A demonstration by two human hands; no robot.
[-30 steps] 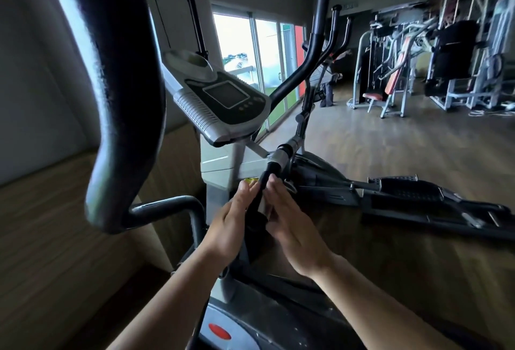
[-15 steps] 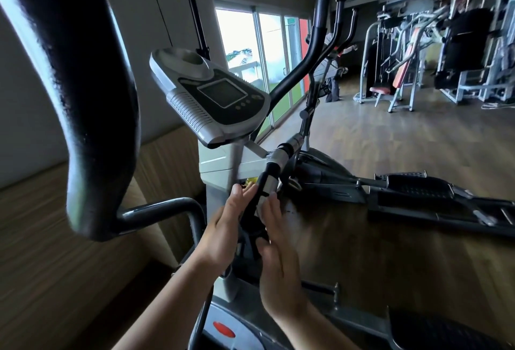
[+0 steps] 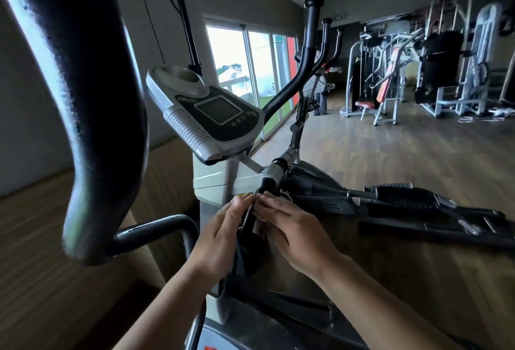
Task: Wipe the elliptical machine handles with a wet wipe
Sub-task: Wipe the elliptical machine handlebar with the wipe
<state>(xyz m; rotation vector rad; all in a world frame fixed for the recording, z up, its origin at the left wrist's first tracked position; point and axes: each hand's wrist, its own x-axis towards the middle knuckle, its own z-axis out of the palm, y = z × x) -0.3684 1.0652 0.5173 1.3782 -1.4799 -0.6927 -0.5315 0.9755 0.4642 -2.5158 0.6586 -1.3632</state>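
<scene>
Both hands are meeting low on the elliptical machine, below the console (image 3: pixel 217 115) and just right of the grey centre column (image 3: pixel 214 182). The lower handle (image 3: pixel 266 184), a short black grip with a silver collar at its upper end, is running down between them. The left hand (image 3: pixel 220 230) is closing in from the left with its thumb lying up along the grip; its fingers are hidden behind the bar, so how far they are wrapping round cannot be told. The right hand (image 3: pixel 295 227) is lying against the grip from the right, fingers nearly straight and only lightly bent, pressing on it rather than clasping it. A pale grey scrap (image 3: pixel 260 228) is showing under the right fingers against the bar; it may be the wet wipe, but this cannot be confirmed. The near swing handle (image 3: pixel 83 99) is filling the left foreground, blurred, while the far swing handle (image 3: pixel 309 51) is rising upright beyond the console. A black pedal (image 3: pixel 404 196) is lying to the right on the wood floor (image 3: pixel 390 154). Weight machines (image 3: pixel 390 79) are standing at the far end of the room, and a window (image 3: pixel 248 65) is letting in daylight behind the console.
</scene>
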